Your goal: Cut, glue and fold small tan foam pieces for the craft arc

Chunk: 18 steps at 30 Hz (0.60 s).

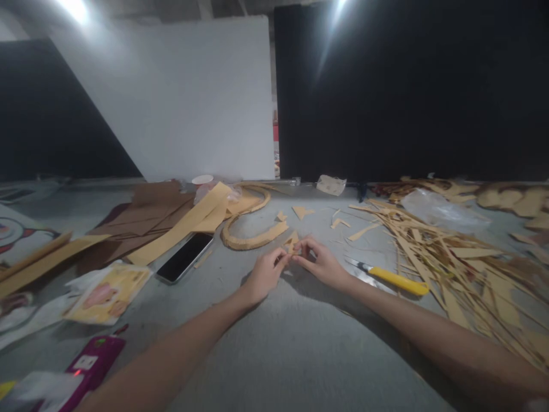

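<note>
My left hand [265, 273] and my right hand [321, 263] meet over the grey table, both pinching a small tan cardboard piece [292, 242] between fingertips. The piece is held just above the table surface. A curved corrugated cardboard arc [250, 236] lies just beyond my left hand. A yellow-handled utility knife [394, 279] rests on the table to the right of my right hand, blade pointing left.
A black smartphone [185, 257] lies left of the hands. Brown cardboard sheets [148, 220] and tan strips sit at the back left. A heap of cardboard offcuts [454, 257] covers the right side. A magenta device [92, 363] and printed paper [107, 293] lie near left.
</note>
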Each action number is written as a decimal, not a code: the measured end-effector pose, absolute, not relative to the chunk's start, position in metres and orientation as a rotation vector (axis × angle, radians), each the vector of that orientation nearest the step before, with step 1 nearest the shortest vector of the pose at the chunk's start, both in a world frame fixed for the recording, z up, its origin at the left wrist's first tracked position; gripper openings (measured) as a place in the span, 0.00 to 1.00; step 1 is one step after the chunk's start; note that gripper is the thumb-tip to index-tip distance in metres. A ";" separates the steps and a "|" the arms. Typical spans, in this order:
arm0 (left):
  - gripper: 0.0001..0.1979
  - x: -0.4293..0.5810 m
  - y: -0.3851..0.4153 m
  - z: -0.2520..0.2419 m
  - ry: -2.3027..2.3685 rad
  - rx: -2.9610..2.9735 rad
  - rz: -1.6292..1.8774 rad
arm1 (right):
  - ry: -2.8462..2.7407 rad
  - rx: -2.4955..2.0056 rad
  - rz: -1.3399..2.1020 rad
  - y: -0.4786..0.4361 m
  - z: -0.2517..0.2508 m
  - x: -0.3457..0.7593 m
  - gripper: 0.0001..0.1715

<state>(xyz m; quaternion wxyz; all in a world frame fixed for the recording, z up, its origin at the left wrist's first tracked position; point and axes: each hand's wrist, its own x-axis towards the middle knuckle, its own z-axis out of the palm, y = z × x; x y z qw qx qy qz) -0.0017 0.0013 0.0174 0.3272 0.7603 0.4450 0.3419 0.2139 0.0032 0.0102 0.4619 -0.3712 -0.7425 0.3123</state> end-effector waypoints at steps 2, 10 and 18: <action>0.19 -0.002 0.002 0.017 1.178 1.985 0.903 | -1.825 -0.936 0.822 0.003 0.011 0.214 0.15; 0.22 -0.004 0.008 0.012 1.128 1.852 1.018 | -1.825 -0.863 0.891 0.003 0.017 0.215 0.19; 0.26 -0.005 0.014 0.012 1.044 1.686 1.066 | -1.868 -0.813 0.901 0.005 0.017 0.217 0.17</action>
